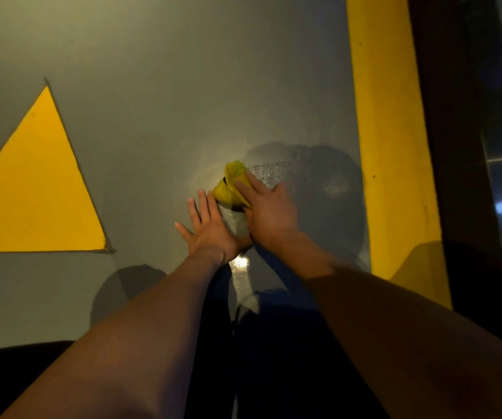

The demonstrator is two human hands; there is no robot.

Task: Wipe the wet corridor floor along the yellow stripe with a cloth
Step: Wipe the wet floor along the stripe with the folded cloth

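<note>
Head view, looking down at grey floor (159, 86). Right hand (266, 208) lies flat, palm down, pressing a bunched yellow cloth (228, 186) onto the floor; fingers extended over the cloth rather than curled round it. Left hand (209, 226) released, fingers spread flat on the floor just beside the cloth, its fingertips touching or nearly touching the cloth's near edge; cannot tell which. Cloth sits between a yellow triangle (35, 189) painted on the floor and the yellow stripe (392, 140), nearer the stripe. Wet patch (266, 173) glistens just beyond the right hand's fingers, with a bright glare spot near the wrists. No containers in view. Part of the cloth is hidden under the right hand. Dark band right of the stripe is hard to make out, with blurred light streaks. Lower frame is dark shadow; both forearms are cut off at the bottom edge.
</note>
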